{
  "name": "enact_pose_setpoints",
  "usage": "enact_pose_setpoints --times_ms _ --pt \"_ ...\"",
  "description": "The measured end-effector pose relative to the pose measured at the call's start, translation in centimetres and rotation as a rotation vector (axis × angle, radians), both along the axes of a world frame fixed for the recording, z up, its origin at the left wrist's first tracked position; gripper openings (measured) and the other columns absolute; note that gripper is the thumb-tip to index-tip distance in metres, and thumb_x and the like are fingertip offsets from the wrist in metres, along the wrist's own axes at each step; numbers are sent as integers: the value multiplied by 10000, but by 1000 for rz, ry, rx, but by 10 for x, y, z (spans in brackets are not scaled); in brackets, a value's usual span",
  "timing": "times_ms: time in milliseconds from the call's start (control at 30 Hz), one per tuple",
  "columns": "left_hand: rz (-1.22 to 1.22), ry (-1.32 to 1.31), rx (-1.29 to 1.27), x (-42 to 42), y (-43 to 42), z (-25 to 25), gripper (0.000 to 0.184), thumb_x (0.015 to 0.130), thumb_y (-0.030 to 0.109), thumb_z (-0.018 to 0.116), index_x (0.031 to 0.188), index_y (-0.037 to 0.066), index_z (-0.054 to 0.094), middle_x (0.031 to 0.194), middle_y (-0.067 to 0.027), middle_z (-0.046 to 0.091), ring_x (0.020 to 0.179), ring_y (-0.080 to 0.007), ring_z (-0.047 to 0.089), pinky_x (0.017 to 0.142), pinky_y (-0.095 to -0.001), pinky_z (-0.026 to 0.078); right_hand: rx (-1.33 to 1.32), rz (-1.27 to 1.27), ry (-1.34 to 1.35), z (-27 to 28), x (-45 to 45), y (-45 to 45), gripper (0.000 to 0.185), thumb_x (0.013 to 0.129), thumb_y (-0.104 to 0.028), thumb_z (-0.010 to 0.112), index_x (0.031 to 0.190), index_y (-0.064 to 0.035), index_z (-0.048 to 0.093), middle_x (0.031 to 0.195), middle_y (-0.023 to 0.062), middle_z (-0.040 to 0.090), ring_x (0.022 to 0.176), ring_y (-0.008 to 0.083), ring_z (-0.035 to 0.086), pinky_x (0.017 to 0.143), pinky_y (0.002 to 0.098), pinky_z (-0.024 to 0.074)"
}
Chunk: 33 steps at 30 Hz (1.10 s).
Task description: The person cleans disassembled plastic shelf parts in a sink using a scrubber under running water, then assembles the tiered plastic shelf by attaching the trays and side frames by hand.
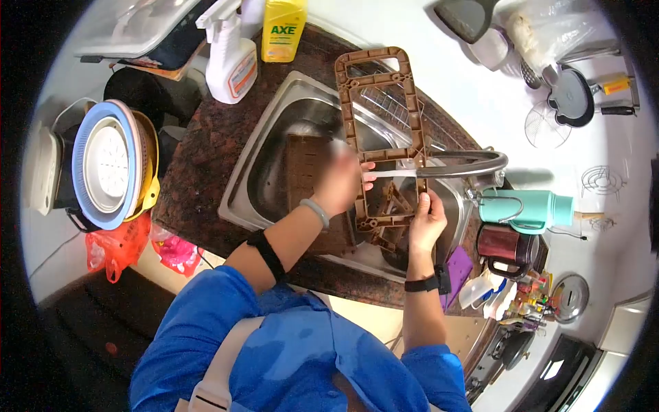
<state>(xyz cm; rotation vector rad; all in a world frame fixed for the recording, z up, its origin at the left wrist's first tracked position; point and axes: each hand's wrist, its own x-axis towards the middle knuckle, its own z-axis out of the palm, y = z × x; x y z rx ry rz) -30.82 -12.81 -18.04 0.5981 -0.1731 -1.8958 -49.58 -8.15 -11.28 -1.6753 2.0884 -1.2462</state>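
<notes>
- While my right hand [427,218] grips the frame [388,155] over the sink [261,141], in the tap [498,161] stream [394,174], rinsing looks partway done.
- My left hand [338,182] reaches its opposite rail; blur hides its hold.
- Brown pieces [301,161] lie in the sink; whether they're rinsed, I can't tell.

We note matt, ribbed plastic in the brown frame [412,110], smooth, shiny metal in the sink [257,151], polished metal in the tap [473,165], glossy stone-like finish on the surface [192,151], matt creased cloth in the blue shirt [288,350], thin crinkled plastic in the red bag [120,247].
</notes>
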Motion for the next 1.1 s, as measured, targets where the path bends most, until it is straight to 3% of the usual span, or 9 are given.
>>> enact_pose_setpoints --times_ms 167,333,533,667,733,800,867,900,1100 --pt "58 -88 -66 25 4 -14 251 991 221 439 1212 101 424 1068 -128 599 823 -182 599 699 -334 522 77 184 407 -8 17 -14 229 905 -157 541 1080 -12 569 957 218 638 869 419 603 750 469 478" --pt "118 -291 -8 57 25 9 266 991 188 425 1233 81 406 1006 -94 589 729 -159 563 653 -330 516 329 273 274 10 70 -43 545 907 -279 537 1343 12 387 1119 290 566 1018 444 548 862 473 449" --pt "64 -567 13 101 51 28 248 983 184 411 1185 44 445 893 -83 603 618 -127 528 512 -277 462 297 532 237 -39 90 -65 568 940 -283 523 1407 -37 313 1193 277 519 1081 426 525 908 432 431" --pt "-28 -690 84 118 55 38 242 981 201 423 1145 31 478 877 -86 606 594 -120 528 503 -271 460 557 401 -122 -47 100 -68 539 947 -183 485 1419 -3 297 1321 229 466 1214 267 461 995 339 368" --pt "-93 -693 88 129 52 36 245 982 209 428 1130 25 489 867 -84 609 583 -117 529 500 -269 460 458 496 -359 -76 88 -71 560 930 -167 496 1413 31 292 1258 178 531 1128 249 510 979 334 378" --pt "-213 -655 88 138 50 33 250 986 220 419 1101 8 484 859 -100 599 593 -131 538 513 -285 474 313 453 -226 -92 82 -65 544 910 -147 509 1395 29 337 1074 105 617 834 186 569 760 302 480" --pt "-228 -627 117 141 52 33 248 983 216 427 1101 7 490 847 -101 605 586 -127 540 505 -274 474 724 379 -758 -46 84 -56 512 893 -136 515 1369 10 391 984 59 640 594 88 468 506 233 413" --pt "-237 -599 144 141 53 32 247 980 213 435 1100 5 496 834 -102 611 578 -123 541 496 -263 473 711 362 -771 -40 87 -53 505 874 -108 521 1356 -5 407 911 29 616 538 36 393 419 189 312" --pt "-285 -538 254 141 58 28 255 975 206 451 1117 3 510 847 -105 624 572 -109 538 487 -250 475 741 214 -980 -16 91 -40 544 862 -84 548 1373 -6 378 772 -26 478 556 48 393 429 196 331"
